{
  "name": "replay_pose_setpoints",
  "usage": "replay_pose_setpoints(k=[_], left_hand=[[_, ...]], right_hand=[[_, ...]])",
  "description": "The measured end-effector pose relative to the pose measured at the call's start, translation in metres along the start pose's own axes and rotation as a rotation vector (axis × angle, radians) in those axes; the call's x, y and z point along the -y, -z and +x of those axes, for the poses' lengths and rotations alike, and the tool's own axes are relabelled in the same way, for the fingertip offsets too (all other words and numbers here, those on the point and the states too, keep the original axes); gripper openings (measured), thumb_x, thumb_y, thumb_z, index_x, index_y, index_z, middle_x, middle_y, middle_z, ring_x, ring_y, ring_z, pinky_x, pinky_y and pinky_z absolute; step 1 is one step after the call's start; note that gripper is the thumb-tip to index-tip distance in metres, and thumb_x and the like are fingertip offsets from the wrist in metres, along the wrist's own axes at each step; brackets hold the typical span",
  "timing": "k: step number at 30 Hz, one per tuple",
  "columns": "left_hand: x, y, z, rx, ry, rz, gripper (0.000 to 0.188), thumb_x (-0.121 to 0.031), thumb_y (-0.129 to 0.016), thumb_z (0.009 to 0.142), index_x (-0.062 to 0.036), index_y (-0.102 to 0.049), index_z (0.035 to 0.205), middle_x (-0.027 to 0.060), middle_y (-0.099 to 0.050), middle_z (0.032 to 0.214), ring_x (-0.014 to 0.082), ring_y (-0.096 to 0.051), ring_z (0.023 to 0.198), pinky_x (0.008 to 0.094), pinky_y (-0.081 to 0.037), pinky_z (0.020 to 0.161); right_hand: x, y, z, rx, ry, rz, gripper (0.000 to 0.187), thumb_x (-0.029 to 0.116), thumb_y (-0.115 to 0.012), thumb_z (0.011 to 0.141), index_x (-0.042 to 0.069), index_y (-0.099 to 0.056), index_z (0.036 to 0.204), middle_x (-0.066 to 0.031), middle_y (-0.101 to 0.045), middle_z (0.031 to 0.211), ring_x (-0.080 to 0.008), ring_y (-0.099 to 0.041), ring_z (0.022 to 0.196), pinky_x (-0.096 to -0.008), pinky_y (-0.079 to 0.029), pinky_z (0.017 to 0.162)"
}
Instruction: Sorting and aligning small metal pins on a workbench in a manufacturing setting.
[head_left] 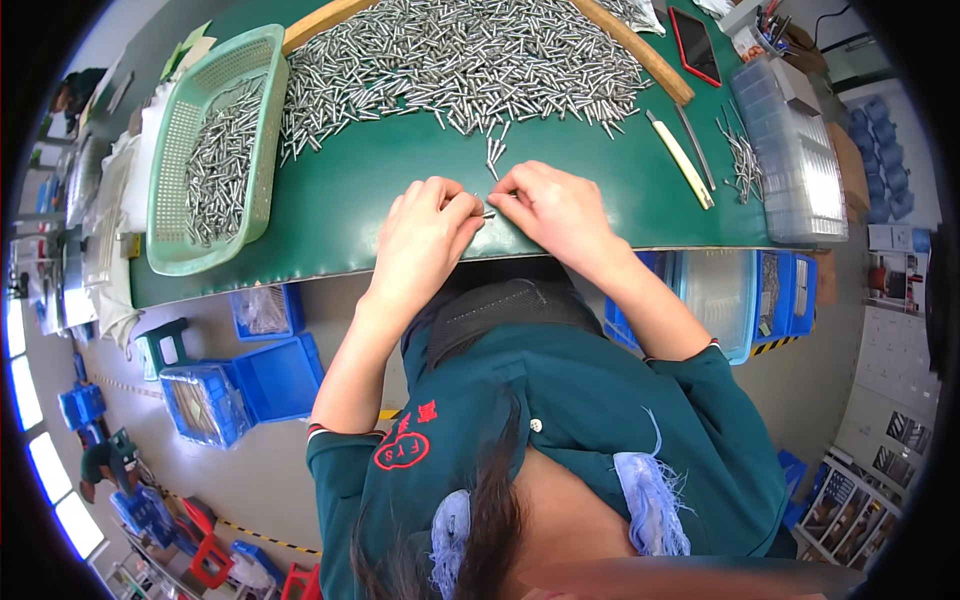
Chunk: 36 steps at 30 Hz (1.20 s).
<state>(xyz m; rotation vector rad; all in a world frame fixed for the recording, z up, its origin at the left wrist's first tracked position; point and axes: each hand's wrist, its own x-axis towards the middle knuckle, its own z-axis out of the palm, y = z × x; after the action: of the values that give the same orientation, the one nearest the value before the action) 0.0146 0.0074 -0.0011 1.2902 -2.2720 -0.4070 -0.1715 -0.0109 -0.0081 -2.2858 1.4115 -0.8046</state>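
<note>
Dark hair [495, 500] hangs over a green shirt [600, 410], closest to the camera; beyond, two bare hands meet above the near edge of a green table [335, 215]. On the left hand [425, 225], thumb and forefinger seem to pinch a small metal pin [488, 214], which pokes out between the hands. The right hand [560, 205] has its thumb and forefinger drawn together beside it (whether they grip anything, I cannot tell). Just past the fingertips, some loose pins [495, 152] lie near a big heap of pins [460, 65] edged by wooden strips [640, 52].

Judging by the lie of things, much is left: the heap far outweighs the batch in the pale green basket [163, 225] at left. Whether that batch is finished or waiting is unclear.

At right stands a clear plastic box [800, 160], its contents hard to make out. Below the table, one blue crate [238, 318] holds a clear plastic bag [264, 308], while another blue crate [802, 290] at right seems to hold small pieces.
</note>
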Motion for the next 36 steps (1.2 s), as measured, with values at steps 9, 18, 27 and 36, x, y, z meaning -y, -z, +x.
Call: replay_pose_setpoints(k=[9,18,27,36], left_hand=[[-0.001,0.001,-0.015,-0.086,0.056,0.082,0.014,-0.016,-0.065,0.078,-0.0099,-0.061,0.090,0.0041,-0.053,0.089,0.0233,-0.051,0.083,0.0359,-0.042,0.073],[-0.005,-0.006,-0.004,-0.118,0.095,0.055,0.017,-0.014,-0.066,0.077,-0.0112,-0.063,0.094,0.0046,-0.054,0.088,0.0236,-0.053,0.083,0.0343,-0.043,0.073],[0.001,-0.008,0.001,-0.059,0.045,-0.054,0.014,-0.008,-0.065,0.076,-0.0084,-0.063,0.090,0.0067,-0.054,0.088,0.0253,-0.053,0.084,0.0354,-0.044,0.072],[-0.006,0.002,-0.014,-0.083,0.161,-0.091,0.016,-0.006,-0.060,0.081,-0.0046,-0.060,0.097,0.0090,-0.056,0.092,0.0277,-0.054,0.087,0.0359,-0.045,0.075]], right_hand=[[0.003,0.009,-0.009,0.058,0.010,0.052,0.010,0.015,-0.064,0.081,0.009,-0.064,0.088,-0.0047,-0.062,0.078,-0.0205,-0.061,0.064,-0.0313,-0.047,0.056],[0.010,0.006,-0.016,0.046,0.025,0.058,0.010,0.015,-0.065,0.079,0.009,-0.064,0.087,-0.0040,-0.061,0.075,-0.0170,-0.058,0.059,-0.0300,-0.046,0.054],[-0.003,0.019,-0.011,0.050,-0.055,-0.025,0.013,0.019,-0.069,0.077,0.009,-0.063,0.083,-0.0031,-0.059,0.072,-0.0158,-0.057,0.057,-0.0295,-0.044,0.052],[0.007,0.005,-0.006,0.091,0.063,0.018,0.020,0.025,-0.071,0.076,0.009,-0.060,0.079,-0.0029,-0.060,0.073,-0.0194,-0.059,0.061,-0.0317,-0.045,0.054]])
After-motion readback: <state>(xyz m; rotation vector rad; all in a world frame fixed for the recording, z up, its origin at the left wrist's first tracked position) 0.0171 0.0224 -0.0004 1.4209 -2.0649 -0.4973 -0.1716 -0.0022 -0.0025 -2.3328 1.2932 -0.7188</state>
